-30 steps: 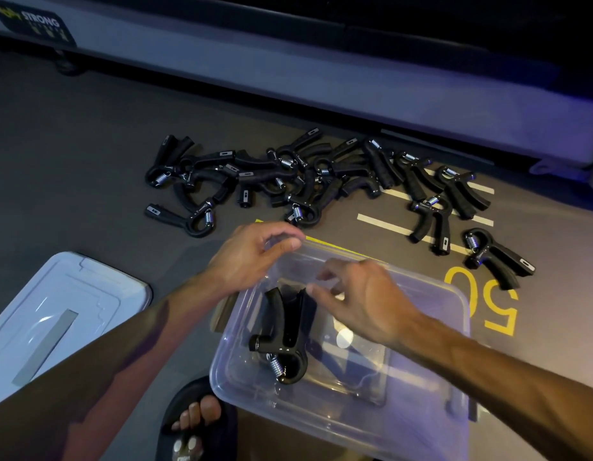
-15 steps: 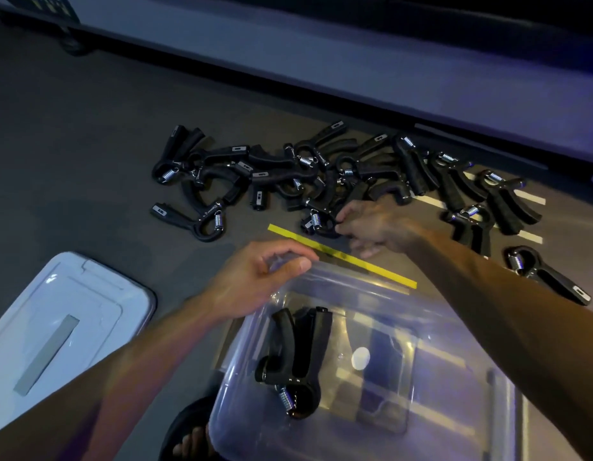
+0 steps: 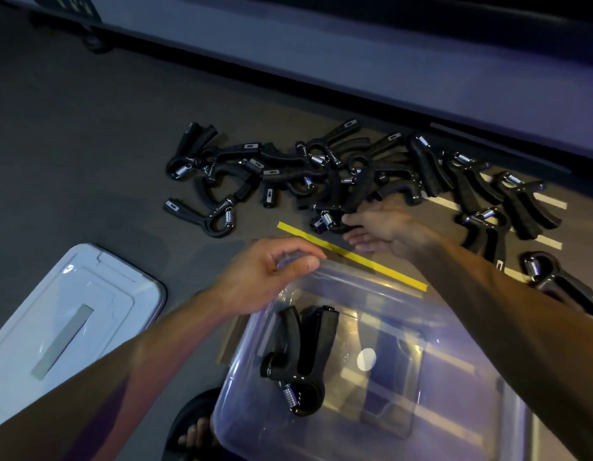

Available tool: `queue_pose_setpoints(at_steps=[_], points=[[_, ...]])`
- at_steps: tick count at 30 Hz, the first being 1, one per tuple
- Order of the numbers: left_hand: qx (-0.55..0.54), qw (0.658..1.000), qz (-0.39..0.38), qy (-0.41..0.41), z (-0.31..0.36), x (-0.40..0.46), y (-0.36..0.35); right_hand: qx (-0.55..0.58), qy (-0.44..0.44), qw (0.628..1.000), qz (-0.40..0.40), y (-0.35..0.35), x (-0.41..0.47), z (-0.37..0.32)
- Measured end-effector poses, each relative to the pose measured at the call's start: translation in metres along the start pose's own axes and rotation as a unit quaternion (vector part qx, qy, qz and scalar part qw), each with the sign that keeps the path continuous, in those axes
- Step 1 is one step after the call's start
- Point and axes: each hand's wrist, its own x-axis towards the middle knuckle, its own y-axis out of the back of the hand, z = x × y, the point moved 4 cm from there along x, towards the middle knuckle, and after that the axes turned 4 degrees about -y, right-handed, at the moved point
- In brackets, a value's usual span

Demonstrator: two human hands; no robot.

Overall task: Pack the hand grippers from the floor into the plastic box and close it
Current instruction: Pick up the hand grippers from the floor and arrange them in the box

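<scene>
Left hand (image 3: 265,277) grips the plastic box (image 3: 471,327) rim, frame centre. Right hand (image 3: 385,227), fingers wide, touches a hand gripper (image 3: 328,221). Lid (image 3: 65,321) lies lower left.

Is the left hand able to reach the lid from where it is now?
Probably yes: the left hand rests on the box rim, and the lid lies on bare floor beside it.

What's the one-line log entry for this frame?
phase: picking | left hand: on plastic box rim | right hand: at floor hand gripper, grasp unclear | boxed gripper: one | lid: off
</scene>
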Motion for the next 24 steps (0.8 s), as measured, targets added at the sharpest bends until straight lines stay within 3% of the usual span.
queue_pose_setpoints(at_steps=[10,13,18,24], points=[[0.091,0.994,0.056,-0.014,0.010,-0.015,0.002,0.011,0.282,0.957,-0.069,0.037,-0.170,0.008],[0.020,0.998,0.052,0.010,0.006,-0.023,0.000,-0.035,0.281,0.950,-0.135,0.028,-0.204,0.042],[0.046,0.997,0.053,-0.027,0.011,-0.031,0.001,-0.127,0.237,0.942,-0.200,-0.006,-0.209,0.114],[0.064,0.996,0.065,-0.023,0.005,-0.031,-0.002,-0.120,0.161,0.966,-0.165,-0.030,-0.175,0.157]])
